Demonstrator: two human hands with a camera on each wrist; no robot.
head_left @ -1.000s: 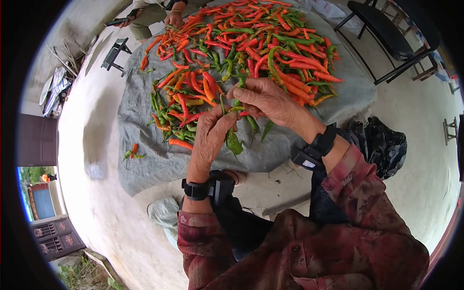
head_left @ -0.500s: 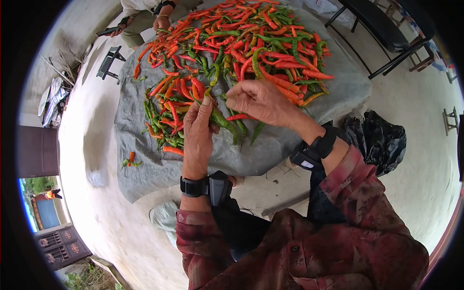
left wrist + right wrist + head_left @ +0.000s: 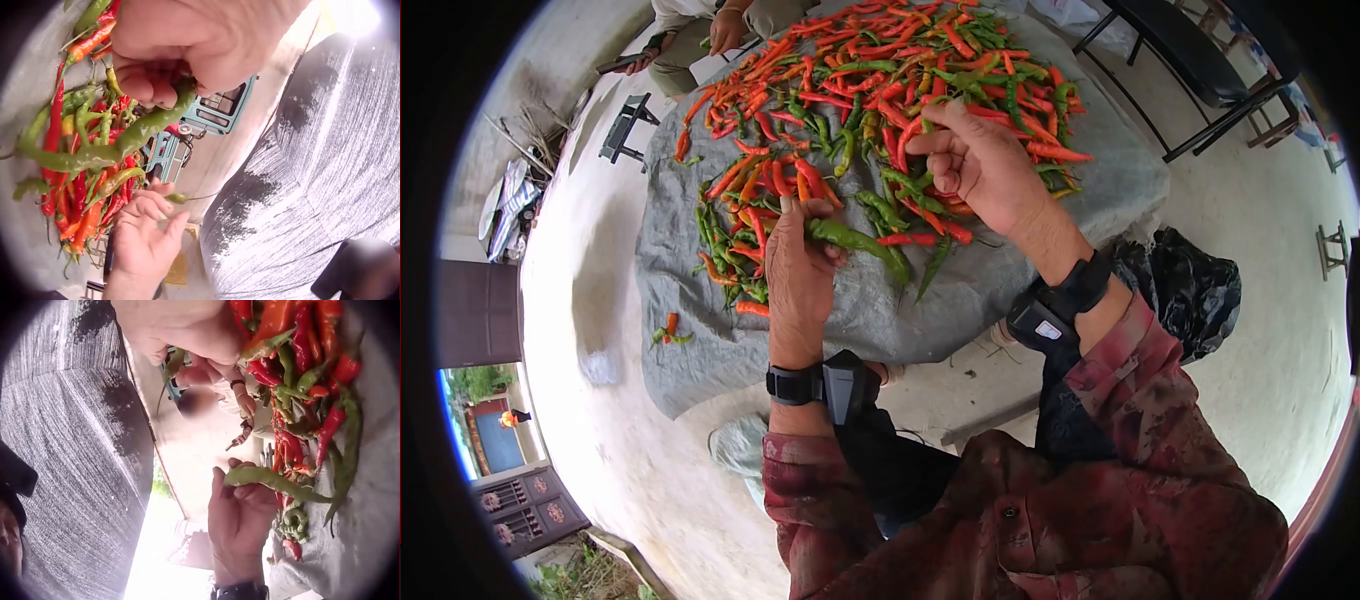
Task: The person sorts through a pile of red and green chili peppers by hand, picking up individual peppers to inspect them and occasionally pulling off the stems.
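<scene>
A long green pepper point(image 3: 855, 238) is pinched in my left hand point(image 3: 798, 265) above the grey cloth; it reaches rightward from the fingertips. In the left wrist view this curved pepper point(image 3: 150, 128) hangs below my fingers. Over the heap of red and green peppers point(image 3: 880, 75) is my right hand point(image 3: 990, 165), raised, its fingers curled. It pinches a small green pepper piece with a thin stem, plain in the right wrist view as a green piece point(image 3: 175, 364) and also in the left wrist view as a green tip point(image 3: 178, 198).
Grey cloth point(image 3: 730, 355) lies under the peppers, with a smaller mixed pile point(image 3: 745, 225) at its left. Another person's hand point(image 3: 726, 30) is at the far left edge. A black chair point(image 3: 1175, 50) stands at the back right, a black plastic bag point(image 3: 1180, 290) at the right.
My right hand has moved away from my left hand, up and right over the heap. My left hand has shifted slightly left with the long green pepper. The other person's hand has lifted from the peppers.
</scene>
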